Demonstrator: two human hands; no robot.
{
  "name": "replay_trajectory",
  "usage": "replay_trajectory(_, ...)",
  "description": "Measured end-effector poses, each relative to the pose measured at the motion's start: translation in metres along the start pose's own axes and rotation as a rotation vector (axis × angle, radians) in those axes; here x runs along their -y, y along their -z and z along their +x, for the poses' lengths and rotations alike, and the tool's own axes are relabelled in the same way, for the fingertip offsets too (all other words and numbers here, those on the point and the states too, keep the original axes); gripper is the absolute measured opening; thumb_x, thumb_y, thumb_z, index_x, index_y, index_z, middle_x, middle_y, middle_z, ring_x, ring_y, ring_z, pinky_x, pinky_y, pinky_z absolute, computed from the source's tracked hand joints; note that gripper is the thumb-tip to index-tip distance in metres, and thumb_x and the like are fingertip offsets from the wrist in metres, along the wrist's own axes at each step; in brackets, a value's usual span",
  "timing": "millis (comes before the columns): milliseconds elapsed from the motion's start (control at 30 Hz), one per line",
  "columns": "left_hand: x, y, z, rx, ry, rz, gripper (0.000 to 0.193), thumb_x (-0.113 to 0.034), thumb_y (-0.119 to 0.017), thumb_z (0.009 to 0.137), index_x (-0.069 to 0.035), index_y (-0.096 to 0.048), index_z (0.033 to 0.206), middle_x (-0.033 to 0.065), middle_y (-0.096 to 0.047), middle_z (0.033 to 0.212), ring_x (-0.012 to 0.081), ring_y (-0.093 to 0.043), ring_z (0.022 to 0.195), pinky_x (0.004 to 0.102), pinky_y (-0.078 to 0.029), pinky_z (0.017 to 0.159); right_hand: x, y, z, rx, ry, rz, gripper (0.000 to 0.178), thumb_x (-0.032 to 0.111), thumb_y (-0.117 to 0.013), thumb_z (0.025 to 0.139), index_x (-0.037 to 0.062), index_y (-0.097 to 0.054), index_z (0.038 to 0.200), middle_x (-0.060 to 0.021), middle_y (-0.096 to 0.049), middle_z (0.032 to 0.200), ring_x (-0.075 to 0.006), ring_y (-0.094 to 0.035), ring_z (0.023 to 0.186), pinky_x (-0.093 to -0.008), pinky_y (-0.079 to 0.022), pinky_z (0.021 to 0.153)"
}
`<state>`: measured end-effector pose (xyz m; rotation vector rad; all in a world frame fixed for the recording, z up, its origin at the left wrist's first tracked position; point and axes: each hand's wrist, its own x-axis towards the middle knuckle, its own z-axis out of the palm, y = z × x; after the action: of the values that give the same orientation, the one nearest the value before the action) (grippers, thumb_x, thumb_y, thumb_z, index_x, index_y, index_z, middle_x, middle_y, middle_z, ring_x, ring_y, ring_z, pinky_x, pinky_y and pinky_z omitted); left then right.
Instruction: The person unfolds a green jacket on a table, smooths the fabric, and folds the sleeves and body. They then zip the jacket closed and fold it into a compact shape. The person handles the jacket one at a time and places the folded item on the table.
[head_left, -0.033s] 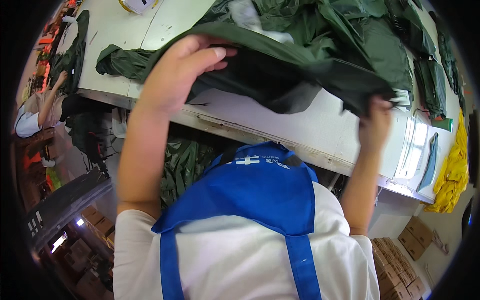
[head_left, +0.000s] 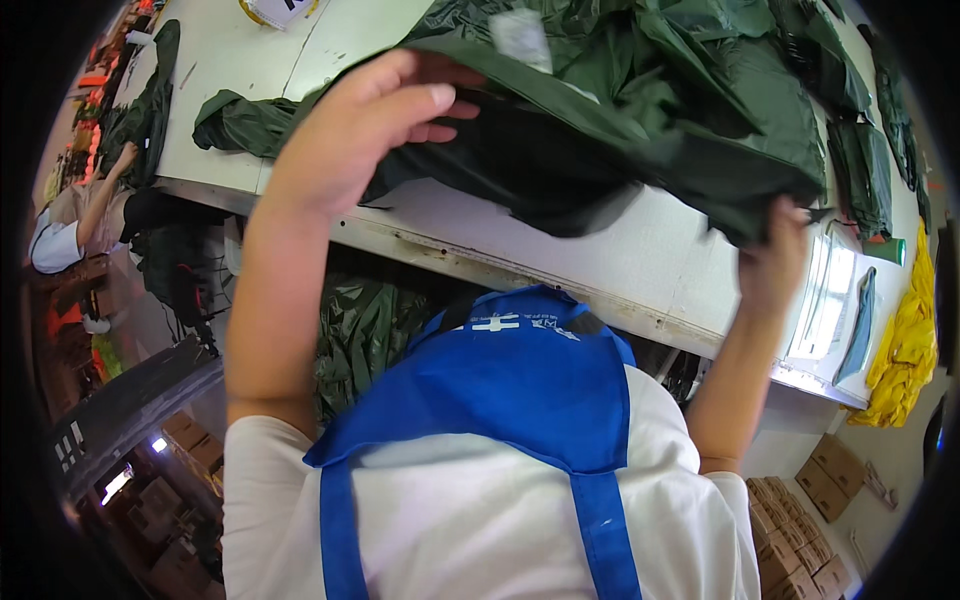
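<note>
A dark green waterproof garment (head_left: 690, 110), shiny and crumpled, lies over the far side of the white table. Its near edge is lifted toward me, showing a darker inner side. At the right end of that edge, my right hand (head_left: 775, 250) is closed on a corner of the garment, slightly blurred. My left hand (head_left: 370, 125) is by the left part of the edge, fingers stretched and thumb apart, with the cloth against them. A sleeve-like part (head_left: 240, 122) of green cloth sticks out left of that hand. A small whitish piece (head_left: 522, 40) lies on the garment.
The white table (head_left: 660, 250) has its near edge before my blue apron (head_left: 480, 390). Folded green garments (head_left: 860, 180) lie at the right, beside yellow cloth (head_left: 905, 340) hanging down. More green cloth (head_left: 365, 335) is beneath the table. A co-worker (head_left: 75, 225) is at far left.
My right hand has moved right and slightly down, drawing the garment's corner with it. The lifted edge has shifted, and the whitish piece appears farther right. My left hand is nearly in place.
</note>
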<state>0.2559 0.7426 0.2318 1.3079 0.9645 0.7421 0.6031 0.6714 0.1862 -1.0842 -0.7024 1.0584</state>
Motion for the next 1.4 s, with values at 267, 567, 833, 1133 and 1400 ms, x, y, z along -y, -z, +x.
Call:
replay_trajectory(267,0.100,-0.015,0.093,-0.182,-0.243,0.890,0.036,-0.019,-0.059,0.087,-0.005,-0.058,0.120,0.0131,-0.062,0.113,0.0244,-0.061,0.098,0.0327,-0.048,0.085,-0.015,0.042,0.084,-0.002,-0.377,-0.413,0.016,0.022,-0.063,0.089,0.0139,-0.052,0.081,0.0085,-0.040,0.060,-0.0025,-0.030,0.042,-0.0198,-0.022,0.039)
replay_trajectory(567,0.138,-0.075,-0.014,-0.297,-0.368,1.014,0.068,-0.027,-0.071,0.075,-0.014,-0.042,0.135,0.0161,-0.032,0.141,0.0395,-0.032,0.127,0.0512,-0.026,0.102,-0.051,0.061,0.099,-0.151,-0.129,-0.611,0.017,0.018,-0.058,0.092,0.0060,-0.059,0.105,-0.0011,-0.054,0.074,-0.0074,-0.049,0.058,-0.0220,-0.040,0.053)
replay_trajectory(833,0.191,-0.030,0.015,0.113,0.163,0.919,0.090,-0.037,-0.076,0.072,-0.033,-0.024,0.146,0.0151,-0.001,0.154,0.0427,-0.022,0.136,0.0532,-0.027,0.107,-0.122,0.039,0.017,0.527,0.470,-1.700,0.051,0.006,-0.061,0.077,0.0249,-0.056,0.124,-0.0033,-0.036,0.145,-0.0351,-0.025,0.137,-0.0679,-0.015,0.104)
replay_trajectory(1133,0.183,0.014,0.180,0.076,0.079,0.984,0.076,-0.036,-0.075,0.073,-0.035,-0.037,0.139,0.0042,-0.004,0.156,0.0340,-0.043,0.128,0.0413,-0.040,0.102,-0.175,0.056,0.199,0.454,0.391,-1.718,0.041,0.012,-0.055,0.087,0.0272,-0.053,0.125,-0.0020,-0.037,0.143,-0.0327,-0.033,0.134,-0.0695,-0.022,0.101)
replay_trajectory(1400,0.169,0.041,0.221,-0.039,0.165,0.906,0.045,-0.036,-0.060,0.086,-0.030,-0.051,0.130,0.0034,-0.025,0.152,0.0271,-0.047,0.125,0.0365,-0.041,0.098,-0.139,0.026,0.107,0.239,0.002,-0.922,0.018,0.016,-0.053,0.093,0.0038,-0.065,0.095,-0.0111,-0.060,0.097,-0.0195,-0.054,0.094,-0.0311,-0.043,0.082)
